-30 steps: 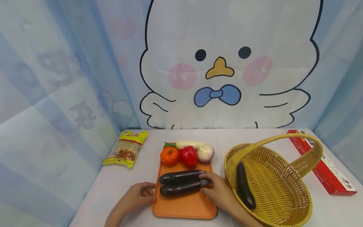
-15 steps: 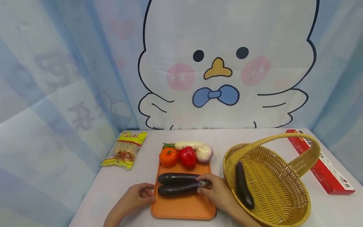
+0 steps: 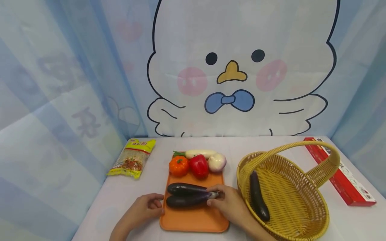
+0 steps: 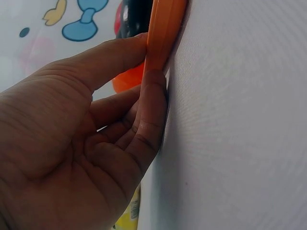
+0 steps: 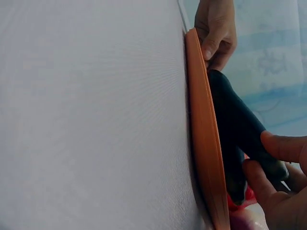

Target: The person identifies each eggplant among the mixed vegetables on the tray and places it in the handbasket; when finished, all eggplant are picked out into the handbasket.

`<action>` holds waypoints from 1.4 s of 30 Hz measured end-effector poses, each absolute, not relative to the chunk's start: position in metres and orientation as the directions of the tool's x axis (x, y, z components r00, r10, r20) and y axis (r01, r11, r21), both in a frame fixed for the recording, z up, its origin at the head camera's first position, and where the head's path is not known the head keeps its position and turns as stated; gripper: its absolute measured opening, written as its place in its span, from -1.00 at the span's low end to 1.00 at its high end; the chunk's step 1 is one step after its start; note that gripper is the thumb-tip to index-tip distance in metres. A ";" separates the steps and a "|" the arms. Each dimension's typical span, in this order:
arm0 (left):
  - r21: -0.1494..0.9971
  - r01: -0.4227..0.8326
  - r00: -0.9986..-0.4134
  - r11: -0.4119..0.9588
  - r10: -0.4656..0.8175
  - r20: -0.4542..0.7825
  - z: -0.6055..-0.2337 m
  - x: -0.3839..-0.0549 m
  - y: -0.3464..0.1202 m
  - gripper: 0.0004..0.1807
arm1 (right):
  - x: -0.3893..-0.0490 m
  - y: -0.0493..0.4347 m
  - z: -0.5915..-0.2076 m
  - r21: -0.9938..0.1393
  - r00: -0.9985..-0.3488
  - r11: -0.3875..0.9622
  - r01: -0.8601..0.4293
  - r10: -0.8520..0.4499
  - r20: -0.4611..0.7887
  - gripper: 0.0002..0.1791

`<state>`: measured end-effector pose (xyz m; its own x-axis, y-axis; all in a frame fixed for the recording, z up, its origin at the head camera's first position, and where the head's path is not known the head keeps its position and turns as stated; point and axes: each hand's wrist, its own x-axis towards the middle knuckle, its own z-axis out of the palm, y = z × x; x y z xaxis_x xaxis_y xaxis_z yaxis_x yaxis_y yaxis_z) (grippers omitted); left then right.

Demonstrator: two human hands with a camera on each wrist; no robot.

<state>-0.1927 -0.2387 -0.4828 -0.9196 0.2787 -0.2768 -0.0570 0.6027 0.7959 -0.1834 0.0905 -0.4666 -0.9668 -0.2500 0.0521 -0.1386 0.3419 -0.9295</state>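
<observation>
Two dark purple eggplants lie side by side across the orange tray [image 3: 193, 222]. My right hand [image 3: 227, 202] pinches the nearer eggplant [image 3: 185, 201] by its stem end, thumb on the near side. In the right wrist view this eggplant [image 5: 240, 120] slants, its stem end raised away from the tray. The farther eggplant [image 3: 183, 189] has its right end hidden behind my right fingers. My left hand [image 3: 147, 207] holds the tray's left edge; the left wrist view has the thumb on the rim [image 4: 165, 28] and curled fingers against its outside.
At the tray's far end are an orange pumpkin [image 3: 179, 165], a red bell pepper [image 3: 199, 166], a white radish [image 3: 200, 154] and a purple-white turnip [image 3: 217, 162]. A handled wicker basket [image 3: 289, 197] at right contains another eggplant [image 3: 258, 197]. A yellow food bag [image 3: 132, 159] and red box [image 3: 343, 180] flank them.
My right hand has shifted slightly left and its fingers have closed on the nearer eggplant's stem end. The farther eggplant has turned, its right end now nearer me. My left hand stays at the tray.
</observation>
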 end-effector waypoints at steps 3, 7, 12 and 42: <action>0.799 -0.050 -0.921 0.600 0.281 -0.269 -0.483 -0.193 -0.239 -0.41 | -0.183 0.091 -0.465 -0.931 -0.967 0.333 -0.147 -0.246 0.065 -0.69; 0.795 -0.056 -0.920 0.604 0.279 -0.277 -0.484 -0.192 -0.238 -0.41 | -0.181 0.091 -0.463 -0.947 -0.966 0.295 -0.129 -0.251 0.054 -0.70; 0.791 -0.065 -0.918 0.608 0.275 -0.286 -0.484 -0.192 -0.237 -0.40 | -0.179 0.091 -0.460 -0.959 -0.968 0.262 -0.111 -0.248 0.045 -0.67; 0.797 -0.050 -0.918 0.601 0.286 -0.274 -0.482 -0.192 -0.239 -0.43 | -0.144 0.114 -0.396 -0.930 -0.891 0.199 -0.309 -0.404 0.209 -0.67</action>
<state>-0.1923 -0.2390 -0.4817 -0.9183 0.2861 -0.2738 -0.0504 0.6012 0.7975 -0.1442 0.1145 -0.3961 -0.8906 -0.4038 0.2093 -0.3088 0.1991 -0.9300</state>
